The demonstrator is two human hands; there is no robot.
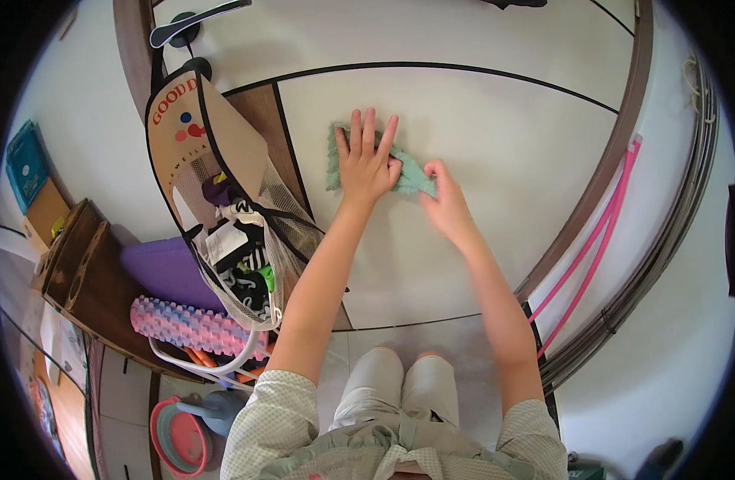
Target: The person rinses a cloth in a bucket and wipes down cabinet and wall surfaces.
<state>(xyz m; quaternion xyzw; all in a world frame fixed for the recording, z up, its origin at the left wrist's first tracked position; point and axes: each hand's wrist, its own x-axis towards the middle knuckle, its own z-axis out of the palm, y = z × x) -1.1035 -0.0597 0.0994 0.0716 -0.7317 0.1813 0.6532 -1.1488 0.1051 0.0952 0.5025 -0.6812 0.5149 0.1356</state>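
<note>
A pale green cloth [412, 174] lies flat against the cream door panel [463, 240] in front of me. My left hand [369, 159] presses on it with the fingers spread, part of the cloth hidden beneath the palm. To its right, my right hand [448, 201] pinches the cloth's right end between thumb and curled fingers. A mesh bag [235, 174] holding clothes hangs from the black door handle [193, 24], left of my left forearm.
Pink tubing [607, 240] and a bundle of long thin poles [655, 288] lean at the right wall. At lower left are a bumpy foam roller [187, 324], a purple block [169, 270], a wooden cabinet [109, 288], a pink basin [157, 432] and a blue-grey watering can [220, 414].
</note>
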